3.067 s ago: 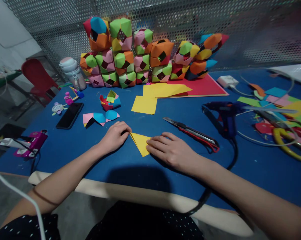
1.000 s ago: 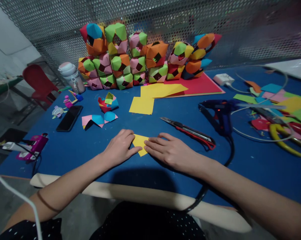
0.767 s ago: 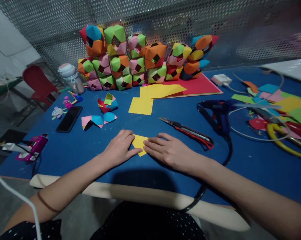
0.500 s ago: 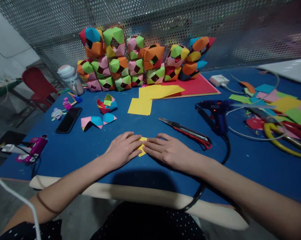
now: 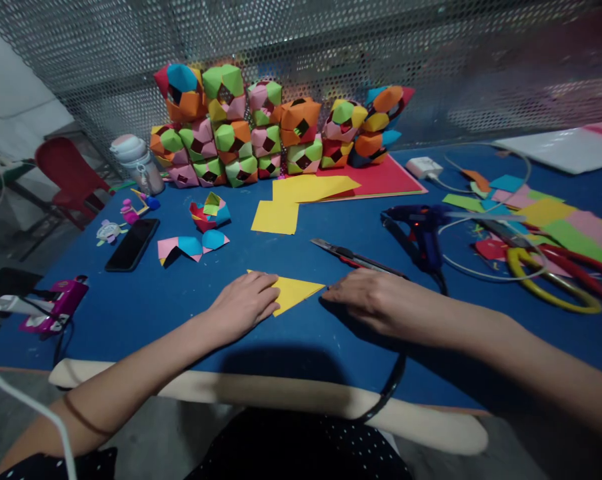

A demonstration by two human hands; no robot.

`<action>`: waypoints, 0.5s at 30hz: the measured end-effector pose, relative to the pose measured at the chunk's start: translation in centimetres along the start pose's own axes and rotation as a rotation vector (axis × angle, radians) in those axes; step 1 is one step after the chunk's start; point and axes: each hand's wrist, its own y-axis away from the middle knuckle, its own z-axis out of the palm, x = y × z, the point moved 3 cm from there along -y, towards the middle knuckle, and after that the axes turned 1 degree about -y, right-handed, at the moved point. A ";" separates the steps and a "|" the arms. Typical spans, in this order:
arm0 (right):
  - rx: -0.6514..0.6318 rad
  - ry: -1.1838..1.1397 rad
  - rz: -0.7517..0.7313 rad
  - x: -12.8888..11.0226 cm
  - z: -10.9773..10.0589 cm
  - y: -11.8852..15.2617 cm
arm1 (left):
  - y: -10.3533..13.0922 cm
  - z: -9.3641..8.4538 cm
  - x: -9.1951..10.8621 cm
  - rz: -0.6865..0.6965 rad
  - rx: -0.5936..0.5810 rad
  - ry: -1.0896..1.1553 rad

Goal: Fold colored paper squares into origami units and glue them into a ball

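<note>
A piece of yellow paper, folded into a triangle, lies on the blue table in front of me. My left hand rests on its left side with the fingers stretched out flat, hiding part of it. Just off the paper's right-hand point is my right hand, held low over the table. Its fingers reach leftward, extended and a little bent, with nothing visible in them. Behind that hand lies a utility knife, its handle partly covered. Farther back is a yellow paper square.
Stacked colourful paper balls line the back. To the right are a glue gun, scissors and paper scraps. On the left lie a phone, a purple power socket and joined folded pieces. A bottle stands behind.
My right hand has left the yellow paper and shifted right, uncovering its folded triangle and partly covering the utility knife. My left hand stays on the paper. The view has shifted slightly.
</note>
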 end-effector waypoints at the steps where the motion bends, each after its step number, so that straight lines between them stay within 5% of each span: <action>1: 0.010 0.000 0.028 -0.1 0.0 -0.7 | 0.0 0.0 0.0 0.000 0.001 0.004; 8: 0.088 -0.010 0.009 -1.9 4.1 -5.0 | -0.1 -0.1 0.1 0.007 0.005 0.031; 15: 0.039 0.184 0.051 -2.5 5.0 -2.9 | 0.3 -0.1 -0.1 -0.124 -0.067 -0.120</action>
